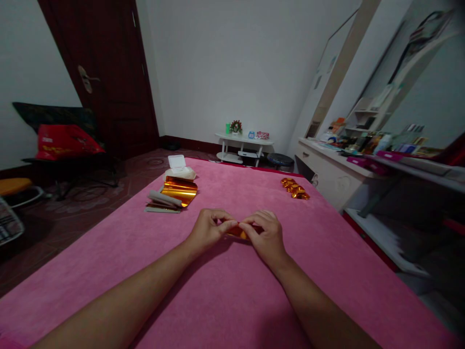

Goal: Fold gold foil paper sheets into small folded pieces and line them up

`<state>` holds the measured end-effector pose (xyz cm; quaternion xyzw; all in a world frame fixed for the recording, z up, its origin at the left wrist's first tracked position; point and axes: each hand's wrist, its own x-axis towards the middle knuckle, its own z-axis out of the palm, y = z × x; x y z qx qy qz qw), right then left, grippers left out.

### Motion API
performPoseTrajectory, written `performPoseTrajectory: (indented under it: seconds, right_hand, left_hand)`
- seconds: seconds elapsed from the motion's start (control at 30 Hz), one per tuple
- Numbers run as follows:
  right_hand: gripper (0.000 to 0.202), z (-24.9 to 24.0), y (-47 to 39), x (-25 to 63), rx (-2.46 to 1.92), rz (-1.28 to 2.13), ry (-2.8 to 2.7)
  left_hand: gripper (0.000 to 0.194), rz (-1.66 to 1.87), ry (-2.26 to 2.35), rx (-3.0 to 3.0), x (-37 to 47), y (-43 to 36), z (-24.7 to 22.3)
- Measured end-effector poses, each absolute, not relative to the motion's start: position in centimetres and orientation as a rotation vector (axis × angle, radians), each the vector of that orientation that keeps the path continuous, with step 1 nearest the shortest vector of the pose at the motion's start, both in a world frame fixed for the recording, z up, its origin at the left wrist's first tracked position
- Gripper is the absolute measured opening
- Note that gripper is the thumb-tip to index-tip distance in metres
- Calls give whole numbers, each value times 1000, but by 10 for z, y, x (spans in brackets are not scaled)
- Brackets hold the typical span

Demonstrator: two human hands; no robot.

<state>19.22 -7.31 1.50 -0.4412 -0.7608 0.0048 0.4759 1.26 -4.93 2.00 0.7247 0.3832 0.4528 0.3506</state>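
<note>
In the middle of the pink-covered table (232, 286), a piece of shiny gold foil paper (238, 232) is between my two hands. My left hand (212, 227) pinches its left part with thumb and fingers. On the other side my right hand (264, 232) grips it, and the two thumbs nearly meet along its upper edge. Fingers hide much of the paper, so its exact shape is unclear. Left of my hands lies a stack of curled gold foil sheets (179, 191) with grey backs. Several folded gold foil pieces (295, 189) sit in a row at the far right.
A white pack with a raised lid (178, 167) stands behind the foil stack. Past the table's far edge are a low white stand (243, 139) and a dark round stool (280, 161). A cluttered white dresser (334, 167) is at right; a chair with a red bag (67, 141) at left.
</note>
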Motion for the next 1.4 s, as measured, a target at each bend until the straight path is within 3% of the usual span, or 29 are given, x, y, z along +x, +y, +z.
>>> performPoseTrajectory:
  seconds: [0.57,0.8,1.17,1.4]
  right_hand:
    - [19,17,-62,212,-1091,135,-1764]
    - [18,25,-63,211,-1095,238,-1763]
    - [19,19,-63,209,-1074,51,-1923]
    - [16,20,-66,202,-1029,115,-1921]
  left_hand:
    - [18,1217,1020,1650,7,-40,16]
    - [34,1195,1080,1772,7,-40,19]
    - [24,1031,1143,2037,5,-37,13]
    - [22,1034,941,1773,13,-40,19]
